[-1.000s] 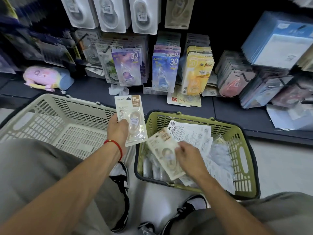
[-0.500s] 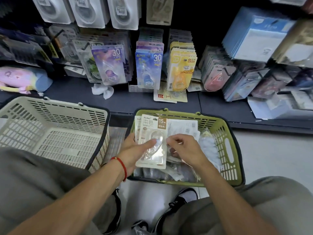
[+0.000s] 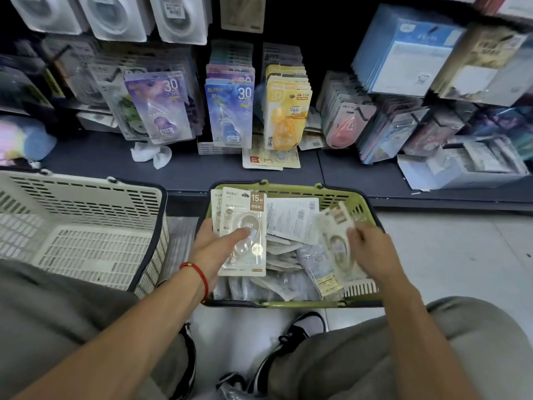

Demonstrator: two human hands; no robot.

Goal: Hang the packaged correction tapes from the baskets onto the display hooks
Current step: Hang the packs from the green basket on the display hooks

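Both hands (image 3: 215,249) hold correction tape packs (image 3: 243,226) over green basket (image 3: 291,189).

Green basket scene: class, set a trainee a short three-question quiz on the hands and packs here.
1. True or false: the left hand holds a small stack of packs.
2. Which basket holds the loose packs: A green, B white, C blue?
3. What does the right hand grip?

Key: 1 true. 2 A. 3 One pack, tilted and blurred, above the green basket.
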